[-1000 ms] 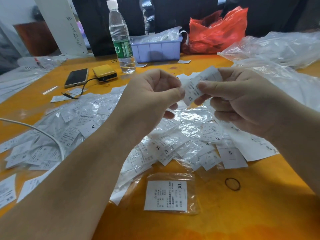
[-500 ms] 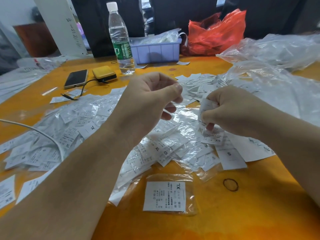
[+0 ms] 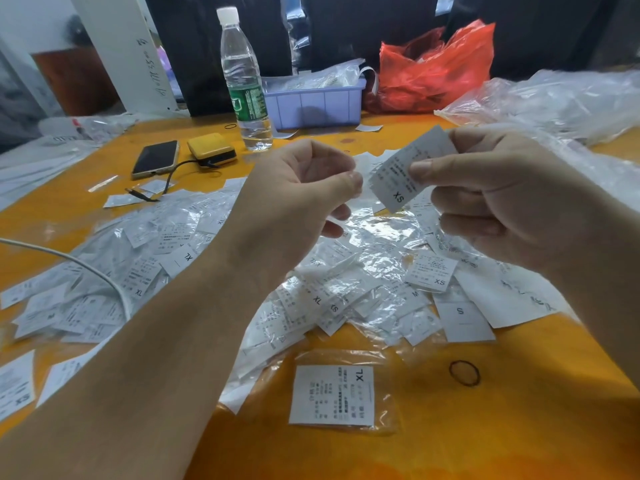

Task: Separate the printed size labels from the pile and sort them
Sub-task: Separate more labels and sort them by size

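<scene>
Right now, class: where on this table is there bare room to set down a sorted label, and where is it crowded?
Bare table lies near the front: right of the bagged XL label, around the rubber band. Another bare strip lies left of the phone. The middle is crowded by the pile; bags crowd the right.

Orange table takes up most of the shot, kinda glossy with soft light bouncing off it. Behind it there's a dark, nearly black backdrop. A white slanted board with handwriting leans at the back left, next to a brown wooden panel and a pale wall.
</scene>
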`<state>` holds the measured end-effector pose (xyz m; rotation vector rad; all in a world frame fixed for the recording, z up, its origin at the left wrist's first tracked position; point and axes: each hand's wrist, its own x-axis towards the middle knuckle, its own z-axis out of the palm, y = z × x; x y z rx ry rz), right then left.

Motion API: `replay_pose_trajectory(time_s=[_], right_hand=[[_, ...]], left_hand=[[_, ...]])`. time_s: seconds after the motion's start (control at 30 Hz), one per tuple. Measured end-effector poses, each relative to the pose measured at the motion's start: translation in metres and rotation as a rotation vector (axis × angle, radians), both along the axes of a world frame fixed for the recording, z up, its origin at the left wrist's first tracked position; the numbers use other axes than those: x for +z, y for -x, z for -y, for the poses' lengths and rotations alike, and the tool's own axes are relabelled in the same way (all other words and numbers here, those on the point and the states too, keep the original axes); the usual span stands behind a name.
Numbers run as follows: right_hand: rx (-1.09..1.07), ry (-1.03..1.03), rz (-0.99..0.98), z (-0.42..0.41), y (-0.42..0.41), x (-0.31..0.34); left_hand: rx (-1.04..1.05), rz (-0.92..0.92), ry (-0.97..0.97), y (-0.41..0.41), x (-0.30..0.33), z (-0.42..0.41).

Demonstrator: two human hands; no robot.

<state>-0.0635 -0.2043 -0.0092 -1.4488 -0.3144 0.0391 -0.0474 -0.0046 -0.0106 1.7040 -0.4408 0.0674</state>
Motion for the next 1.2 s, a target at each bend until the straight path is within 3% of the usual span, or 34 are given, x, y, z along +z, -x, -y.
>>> replay_pose_trajectory(time_s=[0.43, 0.93, 1.2], right_hand=[[0.010, -0.072, 0.009, 0.005, -0.004, 0.000], [-0.017, 0.062, 0.034, -0.001, -0.002, -0.004], [-0.084, 0.021, 0.049, -0.009, 0.000, -0.006]], left_hand=[[-0.006, -0.017, -0.007, 0.000, 0.002, -0.001], [-0.119, -0.087, -0.090, 0.001, 0.003, -0.001], [-0.174, -0.163, -0.032, 0.001, 0.003, 0.000]])
